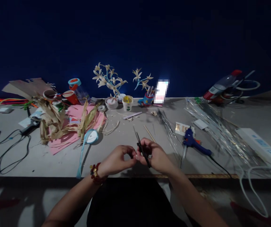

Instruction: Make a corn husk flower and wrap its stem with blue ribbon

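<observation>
Head shows two hands (122,160) (158,156), one holding scissors (143,153)

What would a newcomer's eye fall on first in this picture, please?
Probably the glowing, pixelated screen at the table's back, against the dark blue wall. Next might come the pale flowers to its left, then the dark scissors in the right hand, near the front edge.
</observation>
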The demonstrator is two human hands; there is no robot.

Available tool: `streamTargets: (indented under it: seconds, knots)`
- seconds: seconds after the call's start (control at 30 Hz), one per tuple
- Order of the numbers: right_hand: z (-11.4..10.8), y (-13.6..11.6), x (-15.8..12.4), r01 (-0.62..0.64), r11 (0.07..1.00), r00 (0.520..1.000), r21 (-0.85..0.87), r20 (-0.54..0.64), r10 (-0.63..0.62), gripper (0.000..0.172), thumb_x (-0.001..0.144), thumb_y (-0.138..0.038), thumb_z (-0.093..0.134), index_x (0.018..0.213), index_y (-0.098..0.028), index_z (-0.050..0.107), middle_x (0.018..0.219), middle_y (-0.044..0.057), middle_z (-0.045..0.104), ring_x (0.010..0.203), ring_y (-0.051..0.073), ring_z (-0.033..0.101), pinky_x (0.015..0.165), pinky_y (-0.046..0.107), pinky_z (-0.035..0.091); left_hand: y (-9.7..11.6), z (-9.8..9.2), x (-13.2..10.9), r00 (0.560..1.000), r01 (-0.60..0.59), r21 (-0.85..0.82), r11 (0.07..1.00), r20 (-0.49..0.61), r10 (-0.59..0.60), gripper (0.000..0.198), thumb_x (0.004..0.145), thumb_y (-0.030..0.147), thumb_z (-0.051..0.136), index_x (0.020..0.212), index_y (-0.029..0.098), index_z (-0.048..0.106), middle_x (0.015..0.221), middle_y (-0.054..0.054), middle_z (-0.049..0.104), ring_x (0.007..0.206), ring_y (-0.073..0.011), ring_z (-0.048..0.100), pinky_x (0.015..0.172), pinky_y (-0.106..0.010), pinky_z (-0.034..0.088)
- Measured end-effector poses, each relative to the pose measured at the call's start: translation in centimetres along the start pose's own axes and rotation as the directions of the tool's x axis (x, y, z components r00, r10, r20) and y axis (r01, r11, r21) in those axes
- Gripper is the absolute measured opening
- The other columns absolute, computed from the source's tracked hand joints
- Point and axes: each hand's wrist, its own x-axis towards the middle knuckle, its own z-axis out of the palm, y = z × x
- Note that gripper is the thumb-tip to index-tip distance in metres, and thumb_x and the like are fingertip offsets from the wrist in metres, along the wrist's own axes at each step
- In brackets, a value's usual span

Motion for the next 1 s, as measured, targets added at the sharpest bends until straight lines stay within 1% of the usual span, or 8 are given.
streamTargets:
  seconds: [0.1,0.33,0.5,0.57,0.67,0.73,0.8,1.0]
  knots:
    - [-0.1,0.5,-0.1,0.001,1.0,0.999,0.025,-0.033,0.0,0.025,0.069,-0.019,0.074,0.081,-0.021,0.053,0.076,-0.004,0.063,0.065,0.012,0.055,0.063,0.025,0.043,-0.1,0.0,0.0,1.0,0.014,-0.033,0.999,-0.007,-0.014,0.006,0.081,0.018,0.061,0.076,0.017,0.064,0.08,-0.003,0.068,0.079,-0.0179,0.063,0.079,-0.029,0.046]
    - [0.1,1.9,-0.7,0.021,0.989,0.998,0.148,-0.058,-0.013,0.027,0.068,-0.016,0.076,0.085,-0.022,0.056,0.078,-0.004,0.063,0.067,0.013,0.056,0.064,0.025,0.044,-0.3,0.2,-0.1,0.995,0.034,-0.275,0.961,-0.081,-0.058,0.008,0.085,0.02,0.063,0.078,0.016,0.062,0.082,-0.004,0.066,0.081,-0.0175,0.059,0.079,-0.029,0.044]
    - [0.5,1.8,-0.7,0.091,0.955,0.99,0.281,-0.131,-0.056,0.027,0.069,-0.017,0.078,0.087,-0.022,0.058,0.079,-0.004,0.064,0.069,0.012,0.059,0.065,0.023,0.045,-0.7,1.6,-0.3,0.962,-0.074,-0.511,0.856,-0.263,-0.074,0.012,0.086,0.026,0.069,0.082,0.017,0.062,0.087,-0.003,0.062,0.08,-0.0143,0.057,0.074,-0.025,0.044]
    - [0.6,1.9,-0.5,0.083,0.959,0.99,0.269,-0.135,-0.048,0.028,0.068,-0.017,0.079,0.087,-0.022,0.059,0.08,-0.003,0.065,0.069,0.012,0.059,0.065,0.023,0.046,-1.2,2.4,-0.3,0.95,-0.08,-0.574,0.815,-0.29,-0.111,0.015,0.086,0.027,0.07,0.08,0.016,0.061,0.082,-0.001,0.061,0.073,-0.0124,0.055,0.069,-0.024,0.044]
    - [0.7,2.4,0.0,0.055,0.965,0.985,0.258,-0.174,-0.009,0.031,0.065,-0.017,0.082,0.084,-0.021,0.058,0.079,-0.004,0.064,0.07,0.013,0.06,0.066,0.023,0.047,-2.3,3.4,0.1,0.937,-0.056,-0.643,0.764,-0.299,-0.183,0.019,0.084,0.031,0.073,0.082,0.016,0.062,0.078,-0.001,0.061,0.072,-0.0127,0.056,0.071,-0.025,0.046]
    - [0.8,2.9,0.2,0.035,0.96,0.979,0.277,-0.201,0.022,0.033,0.063,-0.02,0.084,0.083,-0.021,0.057,0.079,-0.004,0.063,0.072,0.013,0.06,0.068,0.024,0.048,-3.0,3.6,0.4,0.932,-0.031,-0.63,0.776,-0.298,-0.205,0.023,0.082,0.034,0.075,0.082,0.016,0.062,0.078,-0.002,0.062,0.074,-0.0139,0.057,0.072,-0.026,0.047]
    - [0.9,3.2,0.4,0.025,0.956,0.977,0.293,-0.209,0.038,0.033,0.064,-0.023,0.084,0.083,-0.021,0.057,0.079,-0.003,0.063,0.073,0.014,0.061,0.069,0.025,0.049,-3.2,3.4,0.4,0.932,-0.013,-0.566,0.824,-0.305,-0.195,0.024,0.082,0.036,0.075,0.082,0.015,0.063,0.08,-0.003,0.062,0.076,-0.0147,0.058,0.072,-0.026,0.047]
    - [0.7,3.3,0.5,0.051,0.964,0.97,0.263,-0.243,0.015,0.033,0.067,-0.026,0.082,0.088,-0.021,0.057,0.082,-0.002,0.063,0.072,0.014,0.06,0.066,0.025,0.049,-2.4,2.2,-0.2,0.954,0.015,-0.353,0.936,-0.274,-0.118,0.018,0.088,0.032,0.068,0.095,0.016,0.064,0.089,-0.005,0.064,0.08,-0.0153,0.059,0.074,-0.027,0.048]
